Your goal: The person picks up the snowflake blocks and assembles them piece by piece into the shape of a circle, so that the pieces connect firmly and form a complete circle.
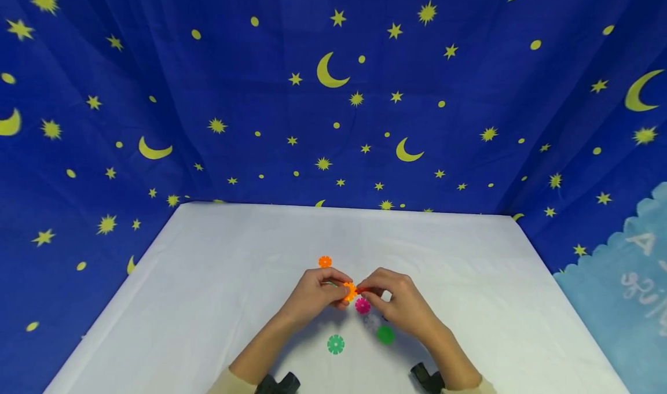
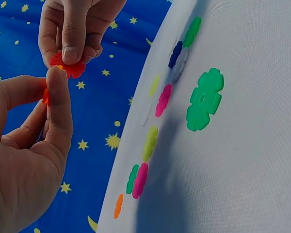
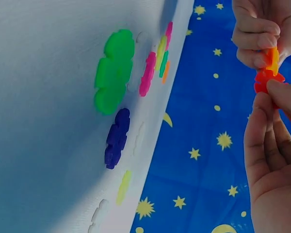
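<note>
My left hand (image 1: pixel 311 297) pinches an orange notched plastic disc (image 1: pixel 350 291) between thumb and fingers, above the table. Facing it, my right hand (image 1: pixel 403 302) pinches a red notched disc (image 2: pixel 75 71) by its edge. In the right wrist view the orange disc (image 3: pixel 273 60) stands at an angle to the red disc (image 3: pixel 266 80), and their edges meet. Under the hands a pink disc (image 1: pixel 362 306) lies on the white cloth, with a bright green disc (image 1: pixel 386 334) close to the right forearm. Nearer the body lies a teal-green disc (image 1: pixel 336 344).
Another orange disc (image 1: pixel 325 261) lies beyond the left hand. In the right wrist view a dark blue disc (image 3: pixel 117 139), a yellow disc (image 3: pixel 123 187) and clear discs are spread over the white-covered table (image 1: pixel 208 301). A blue star-and-moon curtain (image 1: pixel 333 105) hangs behind and along both sides.
</note>
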### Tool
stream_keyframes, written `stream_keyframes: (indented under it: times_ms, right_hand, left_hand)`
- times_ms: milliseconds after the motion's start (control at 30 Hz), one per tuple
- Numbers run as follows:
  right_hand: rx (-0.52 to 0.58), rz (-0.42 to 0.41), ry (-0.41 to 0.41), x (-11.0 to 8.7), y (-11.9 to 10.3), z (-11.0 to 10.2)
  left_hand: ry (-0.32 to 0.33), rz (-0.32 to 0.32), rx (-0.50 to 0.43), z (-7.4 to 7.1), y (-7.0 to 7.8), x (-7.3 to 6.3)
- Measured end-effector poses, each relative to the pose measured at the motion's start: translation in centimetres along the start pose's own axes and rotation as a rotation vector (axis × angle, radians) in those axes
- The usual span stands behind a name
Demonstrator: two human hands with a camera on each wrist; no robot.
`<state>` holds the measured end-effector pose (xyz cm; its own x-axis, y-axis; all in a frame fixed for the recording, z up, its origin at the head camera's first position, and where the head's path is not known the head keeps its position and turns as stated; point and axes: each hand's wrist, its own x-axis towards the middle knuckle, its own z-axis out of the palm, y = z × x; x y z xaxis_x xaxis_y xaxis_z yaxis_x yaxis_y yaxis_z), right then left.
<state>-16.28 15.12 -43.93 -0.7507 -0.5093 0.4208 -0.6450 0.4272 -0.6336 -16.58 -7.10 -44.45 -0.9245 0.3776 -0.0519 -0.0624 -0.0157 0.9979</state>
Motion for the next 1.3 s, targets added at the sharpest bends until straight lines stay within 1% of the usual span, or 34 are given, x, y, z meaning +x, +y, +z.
stream_keyframes:
  times_ms: [133,267,367,533,667,767,900,967,1033,1167,1300]
  right_hand:
    - [-0.037,-0.008,0.019,0.0,-0.3,0.1]
    - [-0.066,-0.029,0.029,0.1,-0.5,0.2]
    - [-0.074,-0.036,0.023,0.1,-0.7,0.3]
    - [-0.071,-0.048,-0.007,0.1,-0.9,0.6]
    - [-0.089,-0.06,-0.006,0.0,-0.8,0.8]
    - [-0.104,-0.057,0.004,0.0,-0.7,0.8]
    - [-0.139,-0.019,0.005,0.1,-0.5,0.5]
    - [-0.153,0.02,0.001,0.1,-0.3,0.3]
    - [-0.156,0.071,-0.01,0.1,-0.1,-0.1]
    - [-0.165,0.179,-0.076,0.0,0.9,-0.9]
    - [-0.177,0.235,-0.172,-0.3,2.1,-1.7]
  left_hand:
    - [0.017,-0.016,-0.013,0.1,0.0,0.1]
    - [0.012,-0.016,-0.023,0.1,0.0,0.1]
    - [0.005,-0.014,-0.016,0.2,-0.1,0.1]
    - [-0.009,-0.032,-0.022,0.3,-0.5,0.1]
    - [-0.005,-0.04,-0.034,0.4,-0.6,0.1]
    - [-0.008,-0.069,0.0,0.5,-0.4,0.1]
    - [-0.038,-0.121,0.064,0.4,-0.3,0.0]
    - [-0.047,-0.122,0.071,0.2,-0.4,0.0]
    - [-0.043,-0.11,0.068,-0.1,-0.4,0.0]
    - [-0.012,-0.097,0.027,-0.7,-0.4,0.1]
    - [0.002,-0.111,-0.014,-1.0,-0.3,0.2]
